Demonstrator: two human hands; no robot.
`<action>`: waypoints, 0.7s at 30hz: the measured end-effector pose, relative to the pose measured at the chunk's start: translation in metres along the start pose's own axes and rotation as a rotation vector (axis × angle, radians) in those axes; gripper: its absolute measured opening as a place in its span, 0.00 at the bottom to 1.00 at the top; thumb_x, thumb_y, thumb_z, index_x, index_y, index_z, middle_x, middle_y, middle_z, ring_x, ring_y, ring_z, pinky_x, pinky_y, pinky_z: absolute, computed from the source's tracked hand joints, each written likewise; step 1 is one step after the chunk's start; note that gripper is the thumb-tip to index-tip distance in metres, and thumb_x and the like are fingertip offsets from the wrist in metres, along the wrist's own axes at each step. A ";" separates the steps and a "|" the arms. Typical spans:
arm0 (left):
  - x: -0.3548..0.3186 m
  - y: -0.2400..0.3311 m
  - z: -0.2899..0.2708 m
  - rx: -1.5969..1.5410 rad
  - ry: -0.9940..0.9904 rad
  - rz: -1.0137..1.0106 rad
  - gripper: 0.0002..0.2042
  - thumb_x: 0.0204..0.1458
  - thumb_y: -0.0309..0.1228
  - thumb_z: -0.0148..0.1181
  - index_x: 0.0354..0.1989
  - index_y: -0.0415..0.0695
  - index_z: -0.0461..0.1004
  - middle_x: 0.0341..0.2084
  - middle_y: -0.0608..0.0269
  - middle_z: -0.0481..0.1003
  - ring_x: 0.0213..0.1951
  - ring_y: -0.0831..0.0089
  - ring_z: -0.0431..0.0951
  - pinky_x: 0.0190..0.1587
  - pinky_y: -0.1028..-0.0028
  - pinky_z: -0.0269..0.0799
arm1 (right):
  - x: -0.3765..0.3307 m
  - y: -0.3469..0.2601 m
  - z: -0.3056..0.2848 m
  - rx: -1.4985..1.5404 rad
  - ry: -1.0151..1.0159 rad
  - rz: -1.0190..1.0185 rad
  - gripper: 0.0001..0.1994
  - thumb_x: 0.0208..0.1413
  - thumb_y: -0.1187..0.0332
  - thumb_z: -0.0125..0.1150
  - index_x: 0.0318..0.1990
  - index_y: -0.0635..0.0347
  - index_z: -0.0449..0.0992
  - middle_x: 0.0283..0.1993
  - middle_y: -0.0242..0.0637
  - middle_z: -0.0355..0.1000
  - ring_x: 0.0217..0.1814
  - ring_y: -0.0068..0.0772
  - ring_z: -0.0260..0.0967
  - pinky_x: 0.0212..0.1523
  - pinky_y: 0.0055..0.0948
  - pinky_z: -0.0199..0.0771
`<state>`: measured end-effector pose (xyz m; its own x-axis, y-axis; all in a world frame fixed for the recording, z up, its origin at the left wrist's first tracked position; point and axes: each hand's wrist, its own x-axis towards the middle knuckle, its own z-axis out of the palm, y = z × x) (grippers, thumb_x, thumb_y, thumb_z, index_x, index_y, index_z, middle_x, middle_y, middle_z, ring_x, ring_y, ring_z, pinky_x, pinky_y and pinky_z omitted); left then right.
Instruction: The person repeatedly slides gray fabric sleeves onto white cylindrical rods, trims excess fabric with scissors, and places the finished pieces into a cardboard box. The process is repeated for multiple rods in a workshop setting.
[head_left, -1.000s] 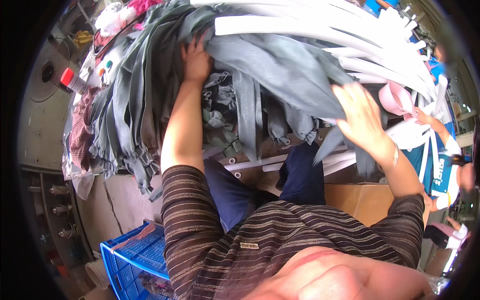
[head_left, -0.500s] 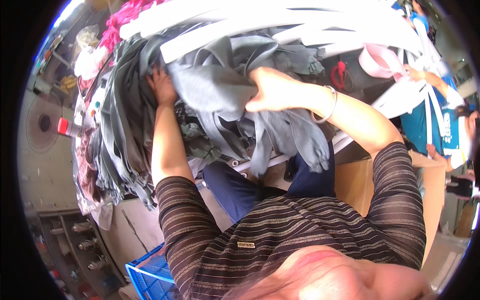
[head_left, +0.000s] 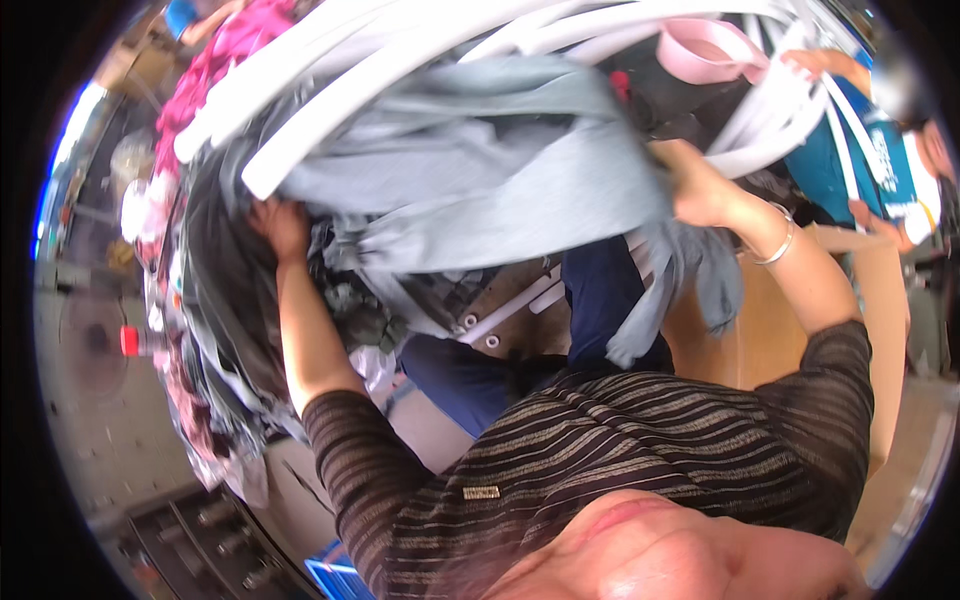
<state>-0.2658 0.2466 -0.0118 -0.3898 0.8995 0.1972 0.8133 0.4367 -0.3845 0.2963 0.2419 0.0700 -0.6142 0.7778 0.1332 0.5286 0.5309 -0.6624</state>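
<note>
My right hand [head_left: 695,185], with a bangle at the wrist, is closed round the gathered end of a long piece of light grey cloth [head_left: 540,190]. The cloth stretches leftward across the pile, blurred by motion, and its loose ends [head_left: 665,285] hang below my hand. My left hand [head_left: 283,228] rests against the dark grey cloth pile [head_left: 220,280], fingers extended; their tips are partly hidden in the folds. White tube-like strips [head_left: 350,120] lie over the cloth behind both hands.
A pink loop of band [head_left: 705,52] lies at the far right, near a co-worker in a teal top [head_left: 835,175] handling white strips. A cardboard box [head_left: 760,310] stands at my right, a blue crate [head_left: 340,572] at lower left. Bright pink cloth [head_left: 215,75] is piled at far left.
My right hand has moved right, pulling the grey cloth out long and taut across the pile. My left hand stays at the dark cloth. The view has shifted somewhat.
</note>
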 end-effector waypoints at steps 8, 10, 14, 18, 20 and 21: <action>0.007 -0.015 0.055 -0.572 0.746 0.210 0.30 0.50 0.43 0.50 0.64 0.51 0.59 0.66 0.63 0.53 0.68 0.62 0.42 0.67 0.47 0.29 | 0.049 -0.031 0.082 -0.413 0.307 -0.307 0.43 0.28 0.68 0.72 0.59 0.64 0.58 0.56 0.54 0.60 0.55 0.55 0.64 0.54 0.42 0.69; 0.012 -0.009 0.049 -0.570 0.685 0.200 0.27 0.50 0.41 0.50 0.60 0.48 0.62 0.61 0.60 0.59 0.63 0.60 0.50 0.65 0.50 0.37 | 0.063 -0.062 0.081 -0.238 0.046 0.087 0.49 0.26 0.74 0.71 0.63 0.59 0.53 0.62 0.50 0.55 0.61 0.53 0.58 0.57 0.40 0.68; 0.018 -0.026 0.054 -0.705 0.690 0.229 0.22 0.52 0.39 0.51 0.54 0.41 0.69 0.51 0.53 0.70 0.53 0.57 0.66 0.61 0.56 0.53 | 0.083 -0.063 0.062 -0.193 -0.139 0.082 0.27 0.31 0.61 0.71 0.41 0.63 0.71 0.37 0.47 0.74 0.41 0.50 0.73 0.41 0.43 0.73; 0.043 -0.063 0.098 -0.509 0.659 0.079 0.22 0.51 0.41 0.52 0.52 0.43 0.71 0.58 0.58 0.63 0.59 0.56 0.60 0.63 0.53 0.48 | 0.059 -0.078 0.031 -0.057 0.061 -0.044 0.25 0.31 0.64 0.70 0.41 0.61 0.74 0.36 0.48 0.74 0.40 0.49 0.73 0.39 0.41 0.73; 0.060 -0.066 0.094 -0.156 0.337 0.031 0.21 0.51 0.41 0.53 0.54 0.49 0.71 0.65 0.66 0.53 0.66 0.57 0.48 0.66 0.47 0.36 | 0.045 -0.055 0.004 0.069 0.141 -0.092 0.23 0.30 0.66 0.69 0.40 0.63 0.76 0.37 0.50 0.74 0.41 0.45 0.74 0.40 0.36 0.73; 0.053 -0.044 0.078 -0.121 0.239 0.033 0.18 0.52 0.40 0.52 0.52 0.52 0.72 0.64 0.67 0.56 0.66 0.56 0.49 0.66 0.46 0.35 | 0.029 -0.042 -0.016 0.033 0.244 -0.016 0.22 0.31 0.67 0.69 0.40 0.63 0.76 0.36 0.49 0.75 0.39 0.43 0.74 0.40 0.34 0.73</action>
<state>-0.3555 0.2760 -0.0550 -0.2607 0.8791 0.3991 0.8752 0.3897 -0.2866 0.2657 0.2480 0.1138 -0.4610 0.8295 0.3152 0.4979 0.5358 -0.6820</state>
